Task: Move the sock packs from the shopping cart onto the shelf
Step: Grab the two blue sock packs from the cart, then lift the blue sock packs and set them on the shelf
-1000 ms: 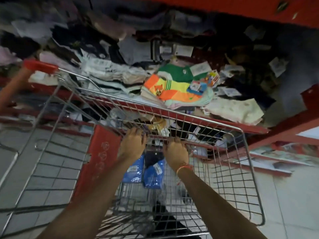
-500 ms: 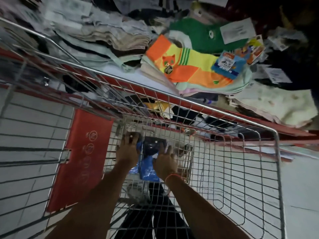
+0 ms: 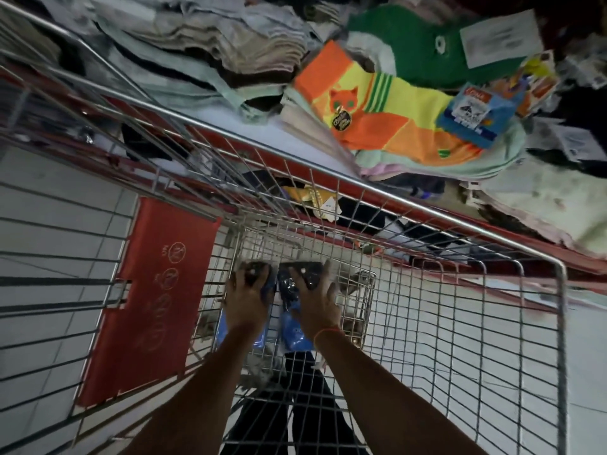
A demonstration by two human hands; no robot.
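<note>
Red panel at the left wall of the shopping cart: printed symbols too faint to read; left sock pack on the cart floor, mostly covered by the left hand, palm down, fingers curled over its dark top end; right sock pack just beside it, under the spread right hand; whether either grip is closed cannot be told; shelf of piled socks beyond the rim, edges cut off.

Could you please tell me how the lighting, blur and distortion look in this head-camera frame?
Head view: dim in the silver wire shopping cart, where both hands press on glossy blue-and-black sock packs; the orange-and-yellow cat-print socks on the shelf are brighter; wide-angle bowing bends the cart wires; edges smear.
</note>
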